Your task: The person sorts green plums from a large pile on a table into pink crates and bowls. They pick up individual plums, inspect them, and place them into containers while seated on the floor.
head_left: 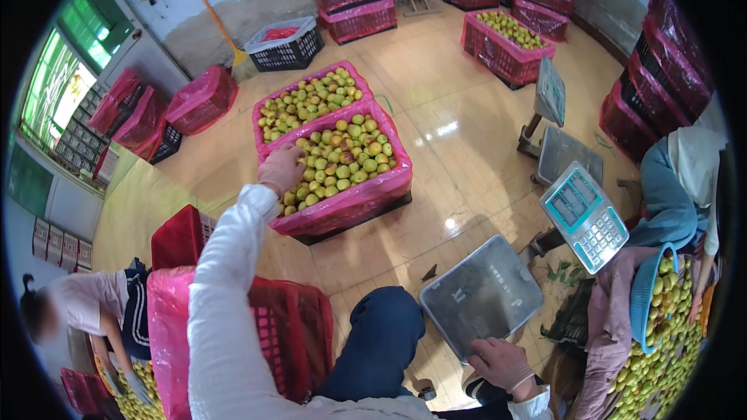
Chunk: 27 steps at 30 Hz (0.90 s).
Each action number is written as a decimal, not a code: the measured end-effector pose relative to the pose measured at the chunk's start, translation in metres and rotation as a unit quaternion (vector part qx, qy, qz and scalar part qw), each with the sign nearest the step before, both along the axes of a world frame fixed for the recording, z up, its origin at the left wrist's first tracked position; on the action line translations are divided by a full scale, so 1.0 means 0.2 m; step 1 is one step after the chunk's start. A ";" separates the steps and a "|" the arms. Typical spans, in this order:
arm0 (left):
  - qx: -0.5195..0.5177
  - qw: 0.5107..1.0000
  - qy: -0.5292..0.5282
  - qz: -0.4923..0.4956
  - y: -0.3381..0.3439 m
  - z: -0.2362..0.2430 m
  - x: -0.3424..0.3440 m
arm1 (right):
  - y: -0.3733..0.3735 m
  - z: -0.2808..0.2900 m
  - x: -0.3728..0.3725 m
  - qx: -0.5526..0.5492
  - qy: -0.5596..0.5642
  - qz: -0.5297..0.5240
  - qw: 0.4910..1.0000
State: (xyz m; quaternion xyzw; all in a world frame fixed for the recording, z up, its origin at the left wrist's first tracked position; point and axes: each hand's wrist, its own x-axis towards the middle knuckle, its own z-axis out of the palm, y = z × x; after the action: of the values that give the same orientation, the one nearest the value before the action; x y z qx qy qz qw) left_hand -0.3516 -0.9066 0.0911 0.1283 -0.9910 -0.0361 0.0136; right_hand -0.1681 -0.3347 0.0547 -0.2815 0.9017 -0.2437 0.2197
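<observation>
My left hand [282, 167] reaches to the left edge of a pink-lined crate [358, 204] heaped with small round yellow-green fruit [342, 159]. Its fingers bend down against the fruit, and their tips are hidden, so their grip does not show. Directly behind stands a second pink-lined crate [261, 138], filled with the same fruit. My right hand [502, 365] is low over the near edge of a floor scale's grey platform [482, 292]. Its fingers are stretched out and hold nothing. The scale's display and keypad [585, 216] rise to the right of the platform.
Red and pink-lined crates [292, 334] stand by my left arm. A second scale [572, 157] and another fruit-filled crate [506, 58] are farther right. People bend over fruit at left [101, 311] and right [669, 187]. Stacked crates [354, 0] line the walls; a broom [220, 23] leans there.
</observation>
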 end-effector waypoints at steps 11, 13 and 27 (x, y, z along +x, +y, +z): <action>-0.216 0.929 0.253 0.161 0.01 0.70 2.05 | -0.03 0.06 0.21 0.004 0.009 0.099 0.995; -0.242 0.886 0.336 0.211 0.05 0.68 2.56 | -0.03 0.09 0.27 0.005 0.019 0.103 0.994; 0.678 0.534 0.359 0.355 0.57 0.02 3.49 | 0.01 0.10 0.77 -0.122 0.065 0.102 0.985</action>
State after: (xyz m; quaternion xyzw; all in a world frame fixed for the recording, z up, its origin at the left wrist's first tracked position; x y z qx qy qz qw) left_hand 0.3468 -0.7932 0.0954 0.4169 -0.4542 -0.7325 0.2887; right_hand -0.0147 -0.3322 0.0745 -0.4117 0.8443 -0.3093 0.1484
